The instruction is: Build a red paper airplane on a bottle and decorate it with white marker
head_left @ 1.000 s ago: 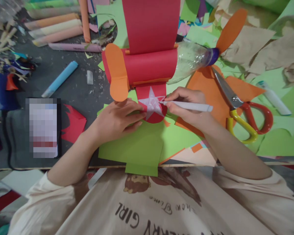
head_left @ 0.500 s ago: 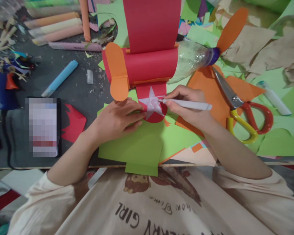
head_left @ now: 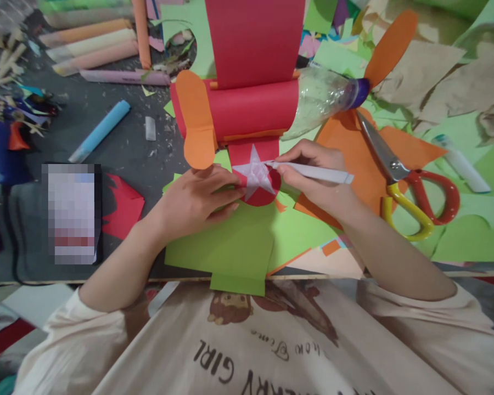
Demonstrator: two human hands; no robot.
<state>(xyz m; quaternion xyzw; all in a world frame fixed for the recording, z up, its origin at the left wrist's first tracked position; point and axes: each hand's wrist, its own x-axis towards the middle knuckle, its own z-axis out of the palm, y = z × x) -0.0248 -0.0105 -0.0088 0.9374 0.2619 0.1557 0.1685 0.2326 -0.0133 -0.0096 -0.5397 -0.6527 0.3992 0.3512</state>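
Observation:
A paper plane built on a clear plastic bottle point(head_left: 319, 101) lies across the table, with red wings point(head_left: 253, 44), an orange tail point(head_left: 195, 123) and an orange propeller point(head_left: 389, 46). A white star point(head_left: 253, 174) sits on the near red wing tip. My left hand point(head_left: 197, 197) lies flat, fingers together, pressing the wing beside the star. My right hand point(head_left: 313, 178) grips a white stick point(head_left: 319, 173), its tip touching the star's right point.
Red and yellow scissors point(head_left: 407, 175) lie right of my hand on orange paper point(head_left: 346, 142). Green sheets point(head_left: 239, 247) cover the near table. A phone point(head_left: 72, 214), a blue stick point(head_left: 101, 131) and coloured rolls point(head_left: 90, 46) lie left. Brown paper is heaped far right.
My right hand and the white stick have crept slightly left and up along the star's right point. My left hand stays put.

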